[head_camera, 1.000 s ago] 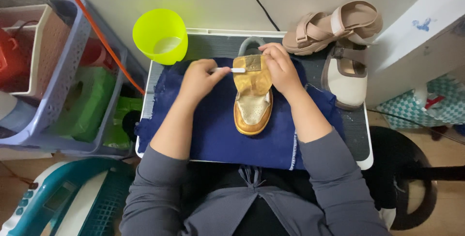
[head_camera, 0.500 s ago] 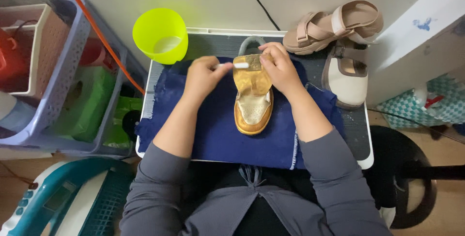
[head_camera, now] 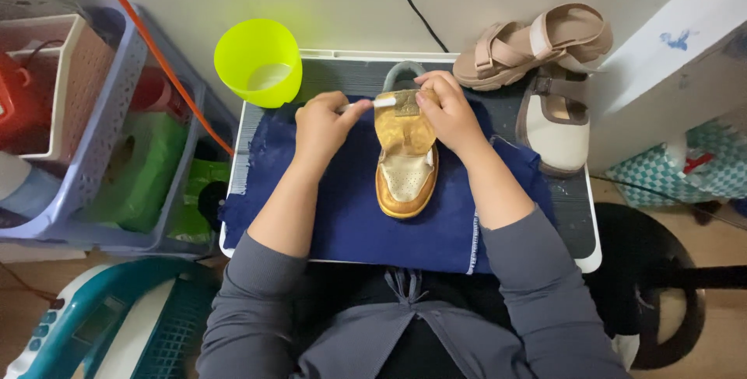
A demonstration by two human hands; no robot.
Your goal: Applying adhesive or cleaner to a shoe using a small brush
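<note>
A tan-yellow shoe lies on a dark blue cloth spread over a small grey table, toe pointing toward me. My left hand grips a small white brush whose head touches the shoe's tongue at the far end. My right hand holds the shoe's heel end and tongue, steadying it.
A lime-green cup with water stands at the table's far left corner. A beige sandal and a white shoe sit at the far right. Plastic baskets stand to the left, a teal device below them.
My left hand with the brush has shifted slightly along the shoe's tongue in small strokes. The right hand and the shoe have stayed in place.
</note>
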